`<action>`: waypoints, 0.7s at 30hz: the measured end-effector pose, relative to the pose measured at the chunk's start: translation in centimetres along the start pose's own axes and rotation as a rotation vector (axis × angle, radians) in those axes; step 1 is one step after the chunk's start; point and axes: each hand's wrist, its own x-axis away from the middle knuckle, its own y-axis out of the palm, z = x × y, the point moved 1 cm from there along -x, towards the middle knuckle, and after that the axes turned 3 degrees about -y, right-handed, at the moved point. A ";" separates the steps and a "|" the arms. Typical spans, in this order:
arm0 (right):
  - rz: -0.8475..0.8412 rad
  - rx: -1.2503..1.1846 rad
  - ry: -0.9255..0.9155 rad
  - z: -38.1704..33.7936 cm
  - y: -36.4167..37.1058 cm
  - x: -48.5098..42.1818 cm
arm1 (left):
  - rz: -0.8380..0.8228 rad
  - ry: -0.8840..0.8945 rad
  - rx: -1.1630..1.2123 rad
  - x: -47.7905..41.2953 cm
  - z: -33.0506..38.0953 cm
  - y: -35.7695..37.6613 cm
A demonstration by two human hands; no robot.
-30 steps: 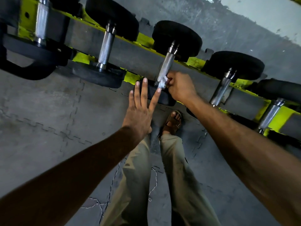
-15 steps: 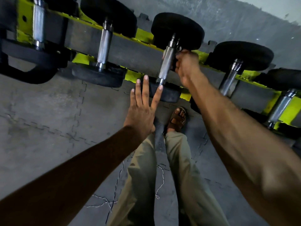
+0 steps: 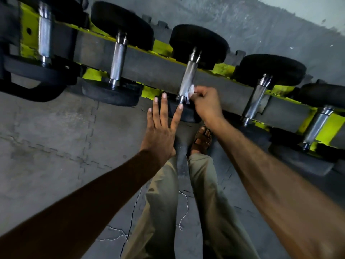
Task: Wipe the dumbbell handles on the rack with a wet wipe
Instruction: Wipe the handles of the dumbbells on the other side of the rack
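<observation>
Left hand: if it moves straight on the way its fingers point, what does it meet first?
Probably the near head of the middle dumbbell. The fingertips of the left hand overlap it in the picture, but depth is unclear.

This is a gym, here at the free-weights end. A long rack (image 3: 149, 66), painted yellow-green with grey rails, carries a row of dumbbells (image 3: 119, 58), each with black rubber heads and a chrome handle. Underfoot lie grey mats (image 3: 46, 146) joined by jigsaw seams. Behind the rack runs a bare, scuffed wall (image 3: 242, 21), perhaps concrete; the light is too dim to say.
</observation>
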 end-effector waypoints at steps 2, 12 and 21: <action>-0.030 0.026 -0.007 -0.5 -0.3 -0.2 | 0.000 0.002 0.000 0.0 0.0 -0.4; 0.258 0.416 -0.386 -2.9 -0.5 1.2 | -0.009 -0.002 0.004 -0.1 0.1 -0.1; 0.029 0.895 -0.810 -3.0 -2.8 -2.3 | 0.004 -0.006 0.036 -0.3 0.1 0.2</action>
